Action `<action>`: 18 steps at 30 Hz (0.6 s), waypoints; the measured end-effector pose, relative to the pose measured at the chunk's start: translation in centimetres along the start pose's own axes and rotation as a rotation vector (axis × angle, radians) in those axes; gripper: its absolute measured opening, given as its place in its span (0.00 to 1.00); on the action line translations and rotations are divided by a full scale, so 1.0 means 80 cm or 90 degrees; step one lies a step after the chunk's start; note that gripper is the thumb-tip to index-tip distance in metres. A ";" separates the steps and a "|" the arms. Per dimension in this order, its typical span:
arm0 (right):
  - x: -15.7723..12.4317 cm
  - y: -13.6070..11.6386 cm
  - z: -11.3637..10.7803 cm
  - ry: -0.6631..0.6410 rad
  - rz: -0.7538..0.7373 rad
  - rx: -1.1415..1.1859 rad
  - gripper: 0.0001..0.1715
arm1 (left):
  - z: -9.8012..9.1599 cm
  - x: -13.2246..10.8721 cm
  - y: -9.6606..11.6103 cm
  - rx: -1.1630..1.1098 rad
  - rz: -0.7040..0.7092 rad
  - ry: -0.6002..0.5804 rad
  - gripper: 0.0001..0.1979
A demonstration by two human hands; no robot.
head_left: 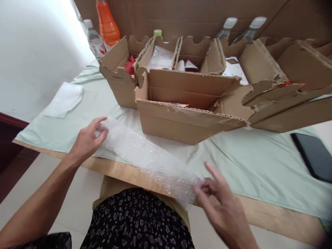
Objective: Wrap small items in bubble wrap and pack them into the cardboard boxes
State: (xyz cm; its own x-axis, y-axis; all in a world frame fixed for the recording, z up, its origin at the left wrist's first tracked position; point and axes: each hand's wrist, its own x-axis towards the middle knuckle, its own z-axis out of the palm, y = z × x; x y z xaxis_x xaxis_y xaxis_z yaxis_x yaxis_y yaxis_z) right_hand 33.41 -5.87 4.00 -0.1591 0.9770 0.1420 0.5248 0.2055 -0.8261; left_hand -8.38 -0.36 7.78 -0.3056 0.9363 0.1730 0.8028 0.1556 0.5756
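A long strip of clear bubble wrap (153,157) is stretched slantwise over the table's front edge. At its far left end, my left hand (90,135) grips the strip between thumb and fingers. My right hand (219,195) pinches the opposite, lower end, with the index finger pointing away. Just beyond the strip stands an open cardboard box (181,122); part of a printed item shows inside it.
Behind is a row of open cardboard boxes (118,86) holding red items and folded bubble wrap (161,58). An orange bottle (107,26) and clear bottles (93,39) stand at the back. A white cloth (64,99) lies left, a black phone (313,155) right.
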 end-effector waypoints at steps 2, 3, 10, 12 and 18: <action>-0.022 -0.019 0.032 -0.102 -0.025 0.061 0.33 | -0.004 0.035 -0.001 0.060 0.047 0.016 0.25; -0.032 -0.029 0.051 -0.151 -0.042 0.091 0.31 | -0.002 0.055 0.000 0.081 0.069 0.017 0.24; -0.059 -0.057 0.141 -0.393 -0.002 0.197 0.22 | 0.051 0.107 0.030 0.160 0.214 0.029 0.29; -0.061 -0.050 0.139 -0.447 0.041 0.183 0.24 | 0.057 0.062 0.029 0.094 0.271 0.043 0.25; -0.043 -0.058 0.109 -0.543 0.118 0.249 0.24 | 0.046 -0.100 0.007 -0.237 0.365 -0.239 0.14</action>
State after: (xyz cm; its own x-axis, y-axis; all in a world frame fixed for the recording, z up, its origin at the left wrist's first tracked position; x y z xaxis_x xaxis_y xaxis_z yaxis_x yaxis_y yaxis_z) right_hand 24.19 -10.66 2.60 -0.7380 0.5899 -0.3277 0.3113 -0.1332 -0.9409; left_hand -3.63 -6.58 3.80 0.3522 0.8927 0.2812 0.5375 -0.4389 0.7200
